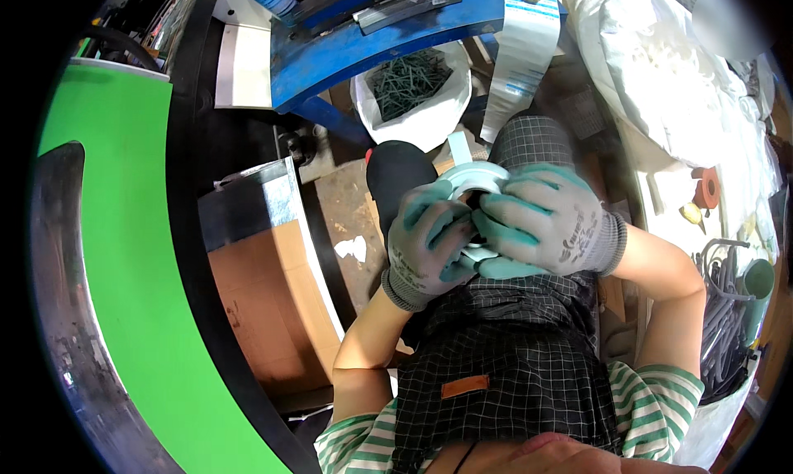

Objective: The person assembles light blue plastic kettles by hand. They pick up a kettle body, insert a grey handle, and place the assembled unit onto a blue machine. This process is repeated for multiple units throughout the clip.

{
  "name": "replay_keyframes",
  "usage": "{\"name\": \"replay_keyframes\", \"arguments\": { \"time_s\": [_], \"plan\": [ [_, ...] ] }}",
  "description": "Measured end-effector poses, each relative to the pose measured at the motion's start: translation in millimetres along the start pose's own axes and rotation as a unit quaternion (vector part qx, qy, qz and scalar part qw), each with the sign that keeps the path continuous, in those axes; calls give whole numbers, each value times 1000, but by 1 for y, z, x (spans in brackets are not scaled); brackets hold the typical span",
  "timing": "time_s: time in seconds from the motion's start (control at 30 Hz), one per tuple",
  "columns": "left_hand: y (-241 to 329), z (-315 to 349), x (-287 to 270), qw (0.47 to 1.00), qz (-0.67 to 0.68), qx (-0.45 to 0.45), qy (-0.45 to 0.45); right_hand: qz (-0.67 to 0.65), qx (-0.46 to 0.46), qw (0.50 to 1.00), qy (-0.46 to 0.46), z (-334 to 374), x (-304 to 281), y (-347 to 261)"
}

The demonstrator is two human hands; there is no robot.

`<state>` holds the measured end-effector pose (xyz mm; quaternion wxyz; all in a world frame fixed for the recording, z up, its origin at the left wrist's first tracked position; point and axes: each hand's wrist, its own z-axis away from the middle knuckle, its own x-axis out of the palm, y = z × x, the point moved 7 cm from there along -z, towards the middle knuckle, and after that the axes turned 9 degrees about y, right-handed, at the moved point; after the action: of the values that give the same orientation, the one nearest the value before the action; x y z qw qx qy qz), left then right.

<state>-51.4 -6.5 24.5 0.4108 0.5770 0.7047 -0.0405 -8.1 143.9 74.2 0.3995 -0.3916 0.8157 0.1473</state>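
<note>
Both my hands wear grey gloves with teal palms and fingertips, and they meet over my lap. Between them is a pale mint round plastic part (475, 176) with a raised rim. A flat pale strip (460, 148) stands out beyond its far side. My left hand (423, 238) curls its fingers at the part's left side, thumb tucked near the middle. From the right, my right hand (541, 222) is bent over the part with its fingers pressed in. Something small and dark shows between the fingertips, too covered to name. The part's near side is mostly hidden by the gloves.
A white sack (413, 127) of thin dark green pieces stands beyond my knees, under a blue bench (388, 48). At left are a cardboard box (264, 309) and a green panel (124, 267). A white-covered surface at right holds a reddish-brown roll (706, 188); grey bent rods (720, 309) sit nearer.
</note>
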Motion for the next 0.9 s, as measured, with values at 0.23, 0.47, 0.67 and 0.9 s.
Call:
{"name": "replay_keyframes", "arguments": {
  "time_s": [0.23,0.47,0.67,0.9],
  "plan": [
    [8,-1,2,985,-130,67,-91,-88,123,974,-170,8,23,6],
    [16,-4,2,963,-236,-14,-131,-54,107,992,-45,21,38,1],
    [16,-27,-1,953,-188,-67,-229,-33,91,995,-38,20,39,3],
    [16,-68,16,938,-265,50,-217,2,75,997,6,26,28,3]
  ]
}}
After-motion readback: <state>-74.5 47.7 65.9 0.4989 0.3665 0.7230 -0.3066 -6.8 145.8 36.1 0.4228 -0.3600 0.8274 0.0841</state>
